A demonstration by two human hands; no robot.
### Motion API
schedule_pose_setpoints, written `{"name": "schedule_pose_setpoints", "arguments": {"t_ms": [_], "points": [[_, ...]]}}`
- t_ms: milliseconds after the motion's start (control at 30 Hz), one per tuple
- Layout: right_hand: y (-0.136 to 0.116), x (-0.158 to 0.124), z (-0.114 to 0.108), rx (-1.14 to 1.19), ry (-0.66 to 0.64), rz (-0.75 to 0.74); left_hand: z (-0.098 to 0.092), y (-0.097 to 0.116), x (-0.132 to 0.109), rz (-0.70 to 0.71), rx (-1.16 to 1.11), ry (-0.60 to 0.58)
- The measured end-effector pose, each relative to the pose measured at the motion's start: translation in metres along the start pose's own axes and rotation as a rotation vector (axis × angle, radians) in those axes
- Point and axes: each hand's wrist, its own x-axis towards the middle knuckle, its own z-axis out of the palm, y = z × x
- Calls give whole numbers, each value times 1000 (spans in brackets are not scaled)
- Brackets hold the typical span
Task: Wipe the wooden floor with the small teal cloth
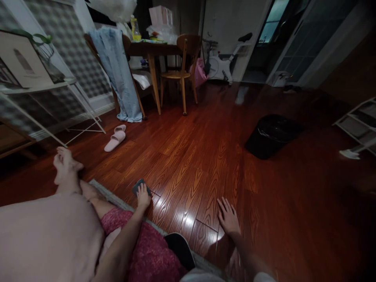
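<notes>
Left hand (143,197) on dark object (136,187), grip unclear, right hand (228,219) spread wide, yellow bottle (135,29) blurred past reading

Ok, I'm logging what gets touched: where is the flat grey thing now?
In the head view, the flat grey thing is left of centre on the wood-grain floor, under the left hand.
</notes>
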Motion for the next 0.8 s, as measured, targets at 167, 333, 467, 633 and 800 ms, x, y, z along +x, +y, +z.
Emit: {"name": "schedule_pose_setpoints", "arguments": {"t_ms": [167,333,467,633,800], "points": [[0,-1,0,-6,0,1,9,71,-37,244,-5,-141],[2,-2,1,-18,-10,-6,35,152,-97,772,-88,-445],[3,-2,0,-22,-23,-7,43,176,-118,947,-73,-472],[1,-2,0,-12,-13,-7,16,148,-80,749,28,-379],[2,-3,3,4,-15,-5,-9,80,-35,260,84,-205]]}}
